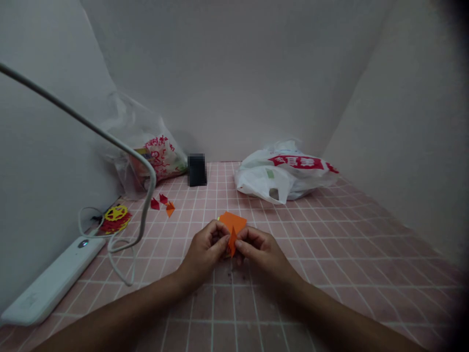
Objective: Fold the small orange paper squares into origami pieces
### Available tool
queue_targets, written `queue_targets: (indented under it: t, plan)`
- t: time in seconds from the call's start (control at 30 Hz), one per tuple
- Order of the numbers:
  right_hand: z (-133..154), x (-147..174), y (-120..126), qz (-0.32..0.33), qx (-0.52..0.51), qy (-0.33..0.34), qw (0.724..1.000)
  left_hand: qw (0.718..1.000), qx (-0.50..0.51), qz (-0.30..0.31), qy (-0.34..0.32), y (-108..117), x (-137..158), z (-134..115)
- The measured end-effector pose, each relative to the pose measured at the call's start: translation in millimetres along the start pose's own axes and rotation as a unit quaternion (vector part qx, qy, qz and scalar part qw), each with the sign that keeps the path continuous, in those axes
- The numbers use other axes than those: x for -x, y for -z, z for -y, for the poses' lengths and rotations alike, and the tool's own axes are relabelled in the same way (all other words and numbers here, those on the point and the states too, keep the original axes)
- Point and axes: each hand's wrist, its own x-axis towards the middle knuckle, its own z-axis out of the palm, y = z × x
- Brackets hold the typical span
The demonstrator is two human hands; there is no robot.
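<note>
Between my hands is a small folded piece of orange paper (pixel 232 243), pointed at its top and bottom. My left hand (pixel 209 247) pinches it from the left with thumb and fingers. From the other side my right hand (pixel 258 247) pinches its right edge. Just behind the folded piece lie flat orange paper sheets (pixel 233 221) on the pink checked surface, with a bit of yellow at their left edge. My fingers hide part of the folded piece and of the sheets.
Small folded red paper pieces (pixel 155 203) and an orange one (pixel 170 209) lie to the left. Beyond them are yellow and red cut-outs (pixel 116 215), a white power bank (pixel 54 278) and a looping cable (pixel 148 195). Plastic bags (pixel 289 171) and a dark box (pixel 197 170) stand by the wall.
</note>
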Motion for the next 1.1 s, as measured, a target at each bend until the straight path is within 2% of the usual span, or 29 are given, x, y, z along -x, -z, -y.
queue_targets:
  t: [0.1,0.2,0.33,0.47,0.8,1.1]
  plan:
    - [0.7,0.2,-1.6,-0.023,0.038,0.032,0.998,0.998,-0.056,0.01,-0.028,0.0,3.6,-6.1]
    - [0.4,-0.5,-0.1,-0.052,0.09,0.059,0.993,0.997,-0.068,0.029,-0.037,-0.7,6.0,-10.2]
    - [-0.4,-0.3,1.6,-0.07,0.123,0.074,0.987,0.995,-0.087,0.013,-0.049,-1.5,5.9,-7.2]
    - [-1.1,0.6,-0.3,-0.056,0.108,0.084,0.989,0.989,-0.122,-0.001,-0.078,-2.0,5.1,-3.2]
    - [-4.0,1.1,0.6,-0.042,0.073,0.118,0.989,0.998,-0.031,0.007,-0.056,-3.1,5.3,-7.3]
    - [0.1,4.0,-3.4,-0.055,0.095,0.114,0.987,0.989,-0.097,-0.011,-0.107,-2.0,6.2,-7.1]
